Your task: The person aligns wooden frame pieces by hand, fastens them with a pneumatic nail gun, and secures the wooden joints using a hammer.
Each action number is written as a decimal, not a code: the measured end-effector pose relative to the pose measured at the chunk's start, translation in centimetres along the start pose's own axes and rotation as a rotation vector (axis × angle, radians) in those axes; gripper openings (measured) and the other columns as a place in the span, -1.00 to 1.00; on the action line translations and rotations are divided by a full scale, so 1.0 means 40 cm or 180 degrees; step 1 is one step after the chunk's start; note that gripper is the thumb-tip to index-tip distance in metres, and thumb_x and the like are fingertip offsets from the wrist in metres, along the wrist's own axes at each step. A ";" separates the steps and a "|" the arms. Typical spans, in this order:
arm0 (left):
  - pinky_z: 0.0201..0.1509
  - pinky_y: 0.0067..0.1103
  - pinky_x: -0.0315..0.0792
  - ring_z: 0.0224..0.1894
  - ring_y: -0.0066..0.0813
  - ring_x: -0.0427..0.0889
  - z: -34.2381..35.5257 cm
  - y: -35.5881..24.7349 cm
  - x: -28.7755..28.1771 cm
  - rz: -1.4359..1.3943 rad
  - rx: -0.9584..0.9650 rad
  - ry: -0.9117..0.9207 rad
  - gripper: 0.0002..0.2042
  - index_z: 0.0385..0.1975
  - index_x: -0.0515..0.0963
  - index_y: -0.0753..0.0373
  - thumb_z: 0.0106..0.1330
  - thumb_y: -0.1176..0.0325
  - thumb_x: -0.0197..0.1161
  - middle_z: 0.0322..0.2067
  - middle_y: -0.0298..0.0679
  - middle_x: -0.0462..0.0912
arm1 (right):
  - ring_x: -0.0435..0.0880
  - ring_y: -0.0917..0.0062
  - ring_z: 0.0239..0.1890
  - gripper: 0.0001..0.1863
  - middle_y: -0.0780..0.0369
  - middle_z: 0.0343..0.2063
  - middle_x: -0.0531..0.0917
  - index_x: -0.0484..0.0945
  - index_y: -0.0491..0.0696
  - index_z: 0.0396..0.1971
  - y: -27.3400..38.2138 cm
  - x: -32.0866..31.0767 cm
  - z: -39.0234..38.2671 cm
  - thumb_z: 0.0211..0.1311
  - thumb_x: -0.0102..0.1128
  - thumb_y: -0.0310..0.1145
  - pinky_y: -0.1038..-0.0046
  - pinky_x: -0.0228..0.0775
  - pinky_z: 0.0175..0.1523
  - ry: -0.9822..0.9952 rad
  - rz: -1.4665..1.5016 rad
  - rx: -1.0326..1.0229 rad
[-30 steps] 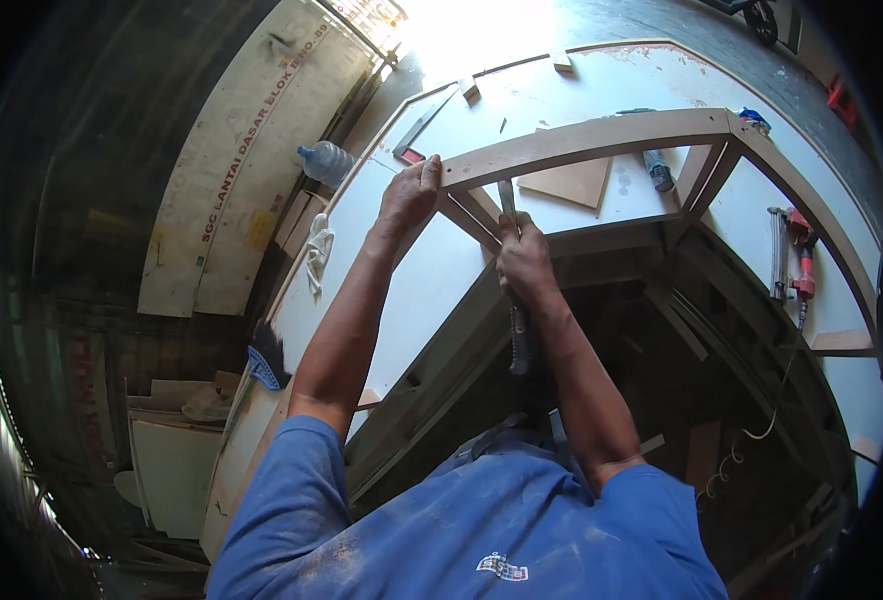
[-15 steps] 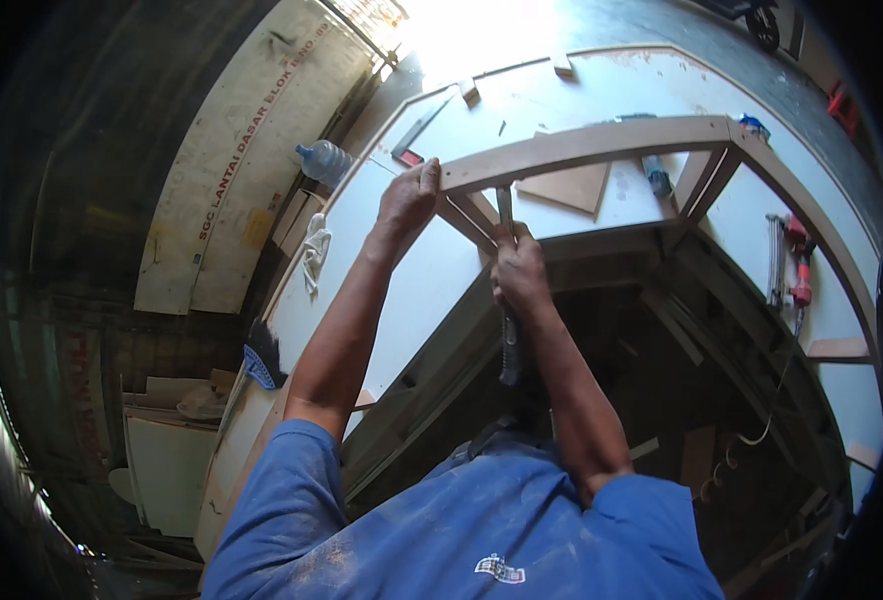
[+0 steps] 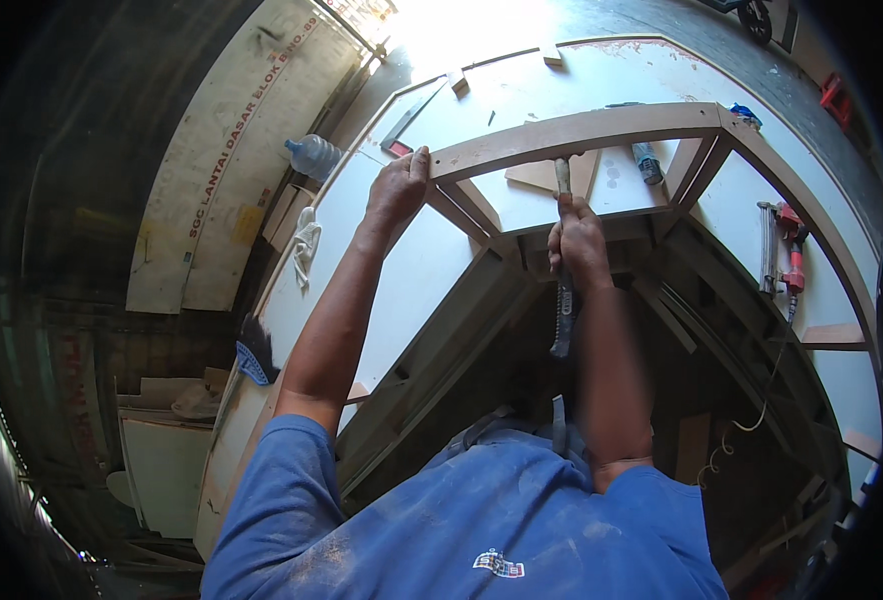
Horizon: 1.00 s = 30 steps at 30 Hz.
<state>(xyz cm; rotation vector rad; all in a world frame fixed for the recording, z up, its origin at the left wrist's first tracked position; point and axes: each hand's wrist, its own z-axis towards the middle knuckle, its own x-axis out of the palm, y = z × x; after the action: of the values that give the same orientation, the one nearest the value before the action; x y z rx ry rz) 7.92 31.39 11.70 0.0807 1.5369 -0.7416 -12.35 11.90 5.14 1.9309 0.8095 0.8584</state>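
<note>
My left hand (image 3: 397,194) is closed around the left end of a curved wooden rail (image 3: 581,128), part of a frame raised above a white panel (image 3: 381,290). My right hand (image 3: 580,245) grips a hammer-like tool (image 3: 563,322) with a dark ribbed handle, held below the rail. Its pale shaft runs up to the rail's lower edge, and whatever head it has is hidden there. Short wooden uprights (image 3: 694,165) stand between rail and panel. Under the rail, a loose piece of board (image 3: 551,178) lies on the white surface beside a dark green cylindrical tool (image 3: 647,163).
A try square (image 3: 401,135) lies on the panel at far left, and a red air nailer (image 3: 792,250) with a coiled hose is at right. A white glove (image 3: 306,245), a brush (image 3: 254,352) and a large plastic bottle (image 3: 313,157) are at left. Before me is a dark framed opening.
My right hand has moved to the right along the rail with the tool. My left hand still holds the rail's end. The view has shifted slightly.
</note>
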 end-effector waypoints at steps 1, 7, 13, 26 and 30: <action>0.04 -0.14 0.45 -0.09 0.18 0.63 -0.001 -0.005 0.000 0.0026 0.0008 -0.0014 -0.44 -0.23 0.62 0.30 0.52 -0.03 -0.25 -0.23 0.16 0.67 | 0.33 0.67 -0.87 -0.61 0.35 -0.78 0.41 0.39 -0.04 -0.13 -0.013 -0.011 0.002 0.55 -0.15 0.02 0.53 0.20 -0.77 -0.0017 -0.0007 0.0013; 0.05 -0.14 0.44 -0.10 0.17 0.63 -0.012 -0.028 -0.004 0.0113 -0.0044 -0.0045 -0.45 -0.25 0.62 0.32 0.53 -0.01 -0.26 -0.23 0.16 0.67 | 0.38 0.64 -0.83 -0.64 0.30 -0.73 0.45 0.40 -0.07 -0.01 -0.148 -0.036 0.021 0.54 -0.15 -0.07 0.49 0.28 -0.71 0.0143 -0.0299 0.0164; 0.05 -0.14 0.43 -0.09 0.17 0.63 -0.009 -0.031 -0.002 0.0126 -0.0063 -0.0063 -0.45 -0.23 0.61 0.31 0.53 -0.01 -0.26 -0.21 0.14 0.67 | 0.39 0.67 -0.81 -0.62 0.34 -0.72 0.46 0.39 -0.01 0.08 -0.258 -0.043 0.036 0.52 -0.12 -0.05 0.49 0.32 -0.69 0.0132 -0.0769 0.0691; 0.04 -0.28 0.48 -0.11 -0.04 0.70 -0.024 -0.034 -0.028 -0.0173 -0.0722 0.0054 -0.43 -0.24 0.70 0.16 0.44 -0.19 -0.13 -0.24 0.02 0.73 | 0.44 0.63 -0.78 -0.64 0.31 -0.69 0.50 0.40 -0.08 0.06 -0.139 -0.243 0.000 0.44 0.06 -0.17 0.49 0.32 -0.67 0.0191 -0.1535 0.0509; -0.19 -0.42 0.45 -0.38 -0.39 0.61 -0.029 -0.023 -0.029 -0.0719 -0.0858 -0.0009 -0.45 -0.39 0.70 0.23 0.42 -0.17 0.01 -0.50 -0.20 0.65 | 0.43 0.66 -0.78 -0.66 0.31 -0.69 0.51 0.41 -0.10 0.01 -0.094 -0.276 0.047 0.42 0.10 -0.18 0.52 0.30 -0.69 0.0271 -0.1564 0.0337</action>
<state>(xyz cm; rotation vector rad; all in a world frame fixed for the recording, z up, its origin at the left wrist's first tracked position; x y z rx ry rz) 6.62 31.68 13.03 -0.2984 1.6467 -0.7030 -17.74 3.96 -1.73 1.6792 1.3328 0.6068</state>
